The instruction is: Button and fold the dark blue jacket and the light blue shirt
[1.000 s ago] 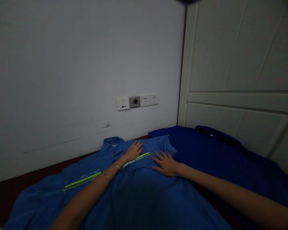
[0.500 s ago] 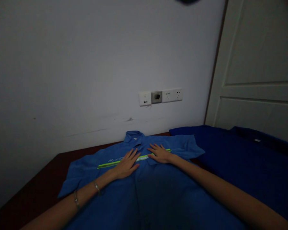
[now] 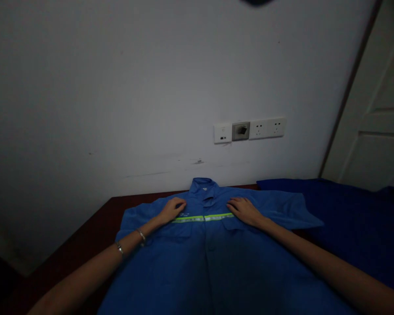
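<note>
A light blue short-sleeved work shirt (image 3: 197,262) lies front up, its collar (image 3: 202,186) towards the wall. A yellow-green and silver reflective stripe (image 3: 216,216) crosses its chest. My left hand (image 3: 171,211), with two bracelets on the wrist, rests on the chest left of the collar; its fingers are bent in and look pinched on the cloth. On the other side of the front opening, my right hand (image 3: 247,211) lies on the chest above a pocket flap, fingers slightly bent and a little apart. The shirt's lower part is in shadow.
A dark red-brown surface (image 3: 98,218) is under the shirt. To the right, a darker blue garment (image 3: 357,227) lies beside the sleeve. Behind are a white wall with sockets (image 3: 267,128) and a pale panelled door (image 3: 381,148).
The view has turned left. My hands came closer together over the chest, then moved apart to either side of the front opening. The left fingers, spread flat before, are now bent in.
</note>
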Available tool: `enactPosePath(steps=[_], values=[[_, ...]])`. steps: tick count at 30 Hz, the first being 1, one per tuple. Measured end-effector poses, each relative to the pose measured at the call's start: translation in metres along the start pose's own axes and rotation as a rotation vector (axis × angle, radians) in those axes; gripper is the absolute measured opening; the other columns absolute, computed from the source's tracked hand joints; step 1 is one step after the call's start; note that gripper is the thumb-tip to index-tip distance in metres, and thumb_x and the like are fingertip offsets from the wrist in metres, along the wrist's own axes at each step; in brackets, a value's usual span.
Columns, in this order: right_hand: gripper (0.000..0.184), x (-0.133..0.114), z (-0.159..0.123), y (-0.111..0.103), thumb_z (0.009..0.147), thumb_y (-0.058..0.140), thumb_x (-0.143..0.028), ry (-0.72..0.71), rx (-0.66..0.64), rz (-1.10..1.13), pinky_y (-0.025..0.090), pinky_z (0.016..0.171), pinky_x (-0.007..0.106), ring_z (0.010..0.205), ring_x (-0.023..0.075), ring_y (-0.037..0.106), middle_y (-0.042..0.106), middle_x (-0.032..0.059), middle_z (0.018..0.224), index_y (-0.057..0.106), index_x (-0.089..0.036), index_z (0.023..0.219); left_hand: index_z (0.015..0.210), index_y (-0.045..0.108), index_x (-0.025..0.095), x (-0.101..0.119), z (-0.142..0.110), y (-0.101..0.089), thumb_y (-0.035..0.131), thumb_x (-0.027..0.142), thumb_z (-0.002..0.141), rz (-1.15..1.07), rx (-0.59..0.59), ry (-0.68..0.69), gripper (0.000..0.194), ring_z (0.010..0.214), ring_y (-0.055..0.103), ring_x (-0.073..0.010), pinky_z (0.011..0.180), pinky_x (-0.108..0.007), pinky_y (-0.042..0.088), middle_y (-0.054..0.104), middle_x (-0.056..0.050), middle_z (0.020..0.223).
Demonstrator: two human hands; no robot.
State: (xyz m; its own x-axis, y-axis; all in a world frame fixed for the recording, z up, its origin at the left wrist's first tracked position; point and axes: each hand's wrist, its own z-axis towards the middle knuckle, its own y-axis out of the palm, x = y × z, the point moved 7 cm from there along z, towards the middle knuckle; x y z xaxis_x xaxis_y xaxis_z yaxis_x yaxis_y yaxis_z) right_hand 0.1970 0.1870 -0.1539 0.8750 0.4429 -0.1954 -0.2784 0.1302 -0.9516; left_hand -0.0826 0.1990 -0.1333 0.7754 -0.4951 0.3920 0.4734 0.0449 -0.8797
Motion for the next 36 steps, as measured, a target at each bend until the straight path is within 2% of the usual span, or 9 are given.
enactPosePath(steps=[2, 3, 6, 10, 16, 22, 29, 32, 36], values=[[0.039, -0.016, 0.011, -0.011, 0.091, 0.030, -0.034, -0.064, 0.073, -0.015, 0.034, 0.093, 0.035, 0.106, 0.0217, 0.050, 0.059, 0.0116, 0.113, 0.061, -0.016, 0.108, 0.100, 0.065, 0.015, -0.033, 0.008, -0.021, 0.045, 0.037, 0.083, 0.073, 0.142, -0.068, 0.034, 0.101, 0.055, -0.0206, 0.093, -0.031, 0.038, 0.065, -0.008, 0.104], [0.036, -0.025, 0.018, -0.016, 0.091, 0.032, -0.031, -0.103, 0.105, -0.022, 0.037, 0.090, 0.032, 0.103, 0.0204, 0.051, 0.060, 0.0113, 0.109, 0.061, -0.015, 0.106, 0.097, 0.066, 0.014, -0.048, 0.011, -0.028, 0.047, 0.034, 0.081, 0.107, 0.164, -0.102, 0.031, 0.100, 0.055, -0.0214, 0.093, -0.032, 0.038, 0.065, -0.009, 0.102], [0.028, -0.054, 0.050, -0.025, 0.089, 0.037, -0.023, -0.221, 0.157, -0.070, 0.039, 0.085, 0.028, 0.099, 0.0189, 0.051, 0.060, 0.0101, 0.103, 0.060, -0.015, 0.103, 0.095, 0.067, 0.013, -0.085, 0.020, -0.039, 0.052, 0.032, 0.077, 0.138, 0.124, -0.181, 0.030, 0.098, 0.057, -0.0230, 0.091, -0.032, 0.039, 0.066, -0.010, 0.101], [0.024, -0.098, 0.102, -0.019, 0.087, 0.040, -0.015, -0.434, 0.117, -0.190, 0.039, 0.085, 0.029, 0.099, 0.0192, 0.050, 0.061, 0.0104, 0.099, 0.062, -0.014, 0.097, 0.097, 0.067, 0.012, -0.108, 0.022, -0.038, 0.053, 0.039, 0.076, 0.056, 0.031, -0.202, 0.037, 0.095, 0.059, -0.0231, 0.087, -0.030, 0.042, 0.066, -0.009, 0.101], [0.024, -0.139, 0.158, 0.023, 0.085, 0.041, -0.011, -0.591, -0.016, -0.365, 0.043, 0.075, 0.026, 0.097, 0.0195, 0.054, 0.064, 0.0126, 0.095, 0.063, -0.011, 0.096, 0.099, 0.067, 0.013, -0.120, 0.019, -0.034, 0.057, 0.039, 0.073, 0.057, 0.062, -0.181, 0.038, 0.095, 0.058, -0.0224, 0.086, -0.029, 0.041, 0.066, -0.010, 0.103], [0.023, -0.138, 0.176, 0.049, 0.085, 0.044, -0.016, -0.588, -0.031, -0.445, 0.045, 0.073, 0.029, 0.092, 0.0220, 0.057, 0.064, 0.0159, 0.093, 0.064, -0.008, 0.093, 0.084, 0.069, 0.013, -0.134, 0.021, -0.032, 0.054, 0.037, 0.074, 0.061, 0.070, -0.207, 0.030, 0.082, 0.059, -0.0211, 0.077, -0.028, 0.043, 0.067, -0.008, 0.086], [0.025, -0.124, 0.176, 0.029, 0.086, 0.039, -0.012, -0.560, 0.032, -0.503, 0.042, 0.080, 0.034, 0.096, 0.0236, 0.054, 0.061, 0.0165, 0.097, 0.063, -0.008, 0.094, 0.083, 0.061, 0.014, -0.128, 0.021, -0.037, 0.045, 0.035, 0.082, 0.035, 0.152, -0.128, 0.026, 0.077, 0.058, -0.0173, 0.072, -0.026, 0.043, 0.064, -0.006, 0.082], [0.025, -0.125, 0.178, 0.014, 0.085, 0.040, -0.011, -0.502, 0.067, -0.529, 0.041, 0.079, 0.034, 0.094, 0.0227, 0.056, 0.061, 0.0166, 0.098, 0.063, -0.010, 0.096, 0.088, 0.057, 0.016, -0.119, 0.018, -0.040, 0.037, 0.036, 0.088, 0.140, 0.123, -0.085, 0.028, 0.079, 0.058, -0.0176, 0.072, -0.026, 0.042, 0.064, -0.006, 0.086], [0.026, -0.133, 0.183, 0.001, 0.084, 0.041, -0.010, -0.463, 0.070, -0.539, 0.041, 0.077, 0.034, 0.092, 0.0232, 0.057, 0.063, 0.0163, 0.095, 0.064, -0.010, 0.095, 0.090, 0.056, 0.019, -0.114, 0.012, -0.047, 0.028, 0.039, 0.092, 0.336, 0.075, -0.149, 0.034, 0.079, 0.059, -0.0192, 0.072, -0.027, 0.040, 0.064, -0.007, 0.085]])
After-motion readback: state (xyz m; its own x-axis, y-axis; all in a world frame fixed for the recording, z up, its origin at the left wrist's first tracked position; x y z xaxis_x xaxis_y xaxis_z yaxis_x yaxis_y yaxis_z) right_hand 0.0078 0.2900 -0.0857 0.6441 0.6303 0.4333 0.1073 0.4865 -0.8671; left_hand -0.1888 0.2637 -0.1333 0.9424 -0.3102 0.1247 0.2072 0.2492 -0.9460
